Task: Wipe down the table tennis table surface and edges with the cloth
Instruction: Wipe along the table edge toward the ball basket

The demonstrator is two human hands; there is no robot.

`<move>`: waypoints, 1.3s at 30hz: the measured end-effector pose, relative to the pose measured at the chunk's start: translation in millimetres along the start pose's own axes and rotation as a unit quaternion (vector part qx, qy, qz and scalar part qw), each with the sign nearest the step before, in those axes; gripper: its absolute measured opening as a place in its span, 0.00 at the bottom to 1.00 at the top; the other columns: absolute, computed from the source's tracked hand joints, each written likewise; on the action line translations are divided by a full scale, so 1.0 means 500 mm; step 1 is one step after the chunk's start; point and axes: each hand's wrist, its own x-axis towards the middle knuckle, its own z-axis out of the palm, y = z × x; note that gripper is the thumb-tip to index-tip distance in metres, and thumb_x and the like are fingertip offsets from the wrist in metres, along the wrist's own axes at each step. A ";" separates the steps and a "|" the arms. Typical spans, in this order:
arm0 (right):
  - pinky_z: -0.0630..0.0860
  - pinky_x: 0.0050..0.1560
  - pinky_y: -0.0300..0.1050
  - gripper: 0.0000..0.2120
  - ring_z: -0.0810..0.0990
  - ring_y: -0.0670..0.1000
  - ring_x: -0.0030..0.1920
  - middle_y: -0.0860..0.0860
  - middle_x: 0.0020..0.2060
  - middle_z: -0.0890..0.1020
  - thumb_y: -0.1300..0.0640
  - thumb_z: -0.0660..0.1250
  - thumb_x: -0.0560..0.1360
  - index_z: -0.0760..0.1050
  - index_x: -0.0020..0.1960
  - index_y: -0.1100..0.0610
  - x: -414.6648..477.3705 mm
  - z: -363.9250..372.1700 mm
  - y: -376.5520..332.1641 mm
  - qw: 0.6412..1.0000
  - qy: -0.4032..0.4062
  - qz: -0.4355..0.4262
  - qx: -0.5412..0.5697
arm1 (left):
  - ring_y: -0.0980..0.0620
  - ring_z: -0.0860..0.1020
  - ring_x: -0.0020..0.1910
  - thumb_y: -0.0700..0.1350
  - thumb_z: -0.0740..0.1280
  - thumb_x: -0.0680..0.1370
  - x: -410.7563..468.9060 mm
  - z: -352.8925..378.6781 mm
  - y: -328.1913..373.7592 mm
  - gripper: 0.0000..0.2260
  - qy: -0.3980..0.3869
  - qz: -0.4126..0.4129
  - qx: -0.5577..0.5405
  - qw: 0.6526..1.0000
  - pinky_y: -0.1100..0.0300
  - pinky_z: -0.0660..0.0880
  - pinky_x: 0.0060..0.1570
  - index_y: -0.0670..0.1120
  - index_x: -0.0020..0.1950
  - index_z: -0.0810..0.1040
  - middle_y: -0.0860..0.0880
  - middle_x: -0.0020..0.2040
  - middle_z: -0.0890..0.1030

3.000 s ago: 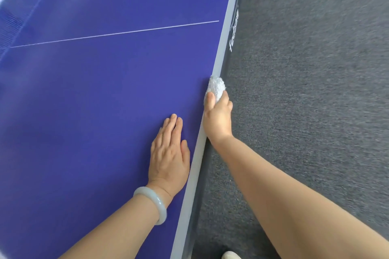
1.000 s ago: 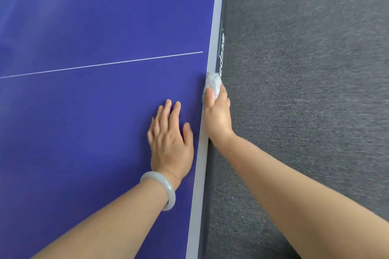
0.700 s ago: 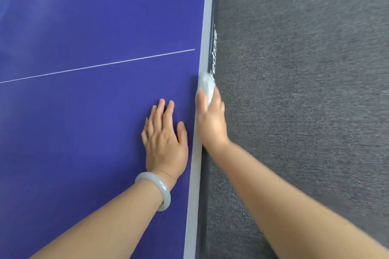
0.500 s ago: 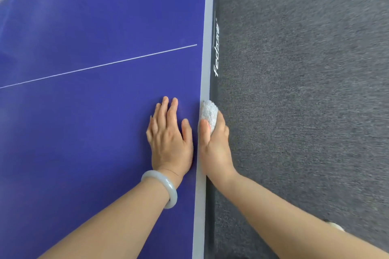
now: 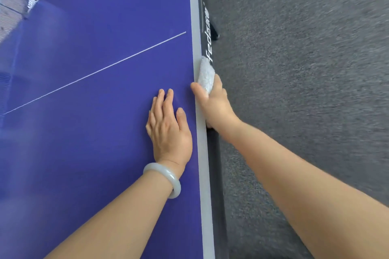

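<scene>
**A:** Where is the cloth sitting?

**B:** The cloth [image 5: 206,75] is bunching up against the edge [image 5: 196,38] of the surface [image 5: 94,143], just ahead of the right hand [image 5: 214,105]. That hand's fingers are grasping it. The thumb is lying on top of the edge and the rest are wrapping down the side, mostly hidden.

**A:** And the left hand?

**B:** The left hand [image 5: 168,132] is lying flat on the surface just beside the edge, fingers straight and released, holding nothing.

**A:** What should I be worrying about?

**B:** The cloth is riding as a tight wad, so I'm guessing it is touching only a narrow strip. The pale top band or the underside may be getting missed. If the grip is slackening while the hand is sliding, the wad could be slipping free and dropping to the carpet [image 5: 305,69].

**A:** Anything else?

**B:** The bare left palm is pressing on the blue, probably leaving prints there. The bracelet [image 5: 166,176] is sitting at the wrist over the surface. I cannot tell whether it is touching, but dragging it along could be scuffing the paint.
</scene>
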 end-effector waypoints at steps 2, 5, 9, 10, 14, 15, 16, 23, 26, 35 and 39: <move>0.64 0.60 0.45 0.36 0.69 0.54 0.67 0.54 0.70 0.64 0.40 0.60 0.79 0.47 0.80 0.45 -0.116 0.011 0.064 1.000 -0.006 0.005 0.001 | 0.56 0.51 0.78 0.47 0.51 0.85 -0.001 -0.002 -0.002 0.21 -0.004 -0.006 -0.009 1.000 0.51 0.51 0.74 0.54 0.79 0.58 0.57 0.80 0.54; 0.63 0.59 0.42 0.37 0.69 0.50 0.68 0.48 0.71 0.61 0.37 0.57 0.79 0.41 0.80 0.42 -0.240 0.023 0.128 1.000 -0.017 0.007 -0.012 | 0.55 0.51 0.78 0.46 0.50 0.85 0.000 -0.003 -0.001 0.21 0.002 -0.003 -0.028 1.000 0.49 0.51 0.74 0.53 0.79 0.60 0.57 0.80 0.55; 0.68 0.65 0.50 0.36 0.71 0.55 0.66 0.52 0.71 0.60 0.40 0.55 0.81 0.38 0.80 0.47 -0.233 0.022 0.143 0.998 -0.027 0.014 -0.062 | 0.56 0.53 0.78 0.45 0.51 0.85 0.004 -0.003 -0.008 0.20 0.012 0.009 -0.074 0.997 0.50 0.50 0.74 0.52 0.78 0.63 0.56 0.80 0.57; 0.67 0.66 0.51 0.36 0.71 0.56 0.67 0.53 0.71 0.59 0.40 0.55 0.81 0.38 0.80 0.48 -0.230 0.021 0.142 0.997 -0.027 0.012 -0.065 | 0.56 0.53 0.78 0.44 0.52 0.85 0.002 -0.002 -0.009 0.20 0.014 0.004 -0.098 0.995 0.50 0.50 0.75 0.51 0.77 0.64 0.56 0.79 0.59; 0.65 0.68 0.52 0.36 0.70 0.56 0.68 0.55 0.74 0.58 0.40 0.54 0.82 0.38 0.80 0.49 -0.229 0.022 0.147 0.998 -0.024 0.012 -0.062 | 0.56 0.63 0.75 0.37 0.56 0.82 -0.016 -0.015 -0.005 0.19 0.034 -0.018 -0.185 0.982 0.62 0.57 0.74 0.48 0.70 0.74 0.53 0.75 0.68; 0.65 0.67 0.51 0.36 0.69 0.56 0.69 0.55 0.74 0.58 0.40 0.55 0.82 0.39 0.80 0.49 -0.229 0.023 0.147 0.998 -0.021 0.012 -0.061 | 0.56 0.65 0.73 0.36 0.57 0.82 -0.027 -0.023 -0.007 0.18 0.034 -0.018 -0.193 0.980 0.71 0.59 0.69 0.48 0.68 0.76 0.54 0.73 0.70; 0.65 0.67 0.50 0.36 0.69 0.56 0.69 0.56 0.74 0.58 0.40 0.55 0.82 0.39 0.81 0.49 -0.227 0.024 0.147 0.998 -0.017 0.012 -0.060 | 0.58 0.67 0.71 0.36 0.57 0.81 -0.047 -0.034 -0.011 0.18 0.024 -0.012 -0.198 0.980 0.78 0.60 0.64 0.49 0.68 0.77 0.55 0.72 0.71; 0.65 0.65 0.52 0.35 0.68 0.58 0.70 0.56 0.74 0.58 0.40 0.55 0.82 0.41 0.81 0.47 -0.226 0.029 0.151 0.999 -0.010 0.001 -0.040 | 0.60 0.48 0.79 0.49 0.51 0.83 -0.361 -0.074 -0.134 0.23 -0.097 0.135 -0.034 0.986 0.61 0.47 0.76 0.52 0.80 0.55 0.57 0.80 0.53; 0.61 0.61 0.45 0.32 0.67 0.56 0.71 0.55 0.75 0.60 0.41 0.54 0.83 0.42 0.80 0.44 -0.235 0.025 0.146 0.999 0.000 -0.028 -0.032 | 0.56 0.48 0.79 0.50 0.46 0.83 -0.419 -0.067 -0.142 0.24 -0.079 0.127 -0.012 0.989 0.55 0.47 0.77 0.49 0.80 0.52 0.54 0.81 0.51; 0.48 0.79 0.46 0.31 0.43 0.35 0.77 0.35 0.78 0.41 0.44 0.53 0.82 0.38 0.77 0.37 -0.635 0.067 0.392 0.992 -0.021 -0.119 -0.047 | 0.57 0.47 0.79 0.50 0.43 0.83 -0.421 -0.056 -0.139 0.25 -0.071 0.115 -0.015 0.991 0.51 0.47 0.78 0.48 0.80 0.53 0.53 0.81 0.52; 0.47 0.79 0.47 0.33 0.44 0.43 0.79 0.46 0.80 0.45 0.48 0.55 0.83 0.37 0.79 0.44 -0.547 0.063 0.339 0.994 -0.005 -0.095 -0.060 | 0.57 0.48 0.79 0.49 0.44 0.82 -0.420 -0.057 -0.136 0.25 -0.068 0.120 -0.026 0.990 0.49 0.49 0.78 0.47 0.80 0.53 0.52 0.81 0.53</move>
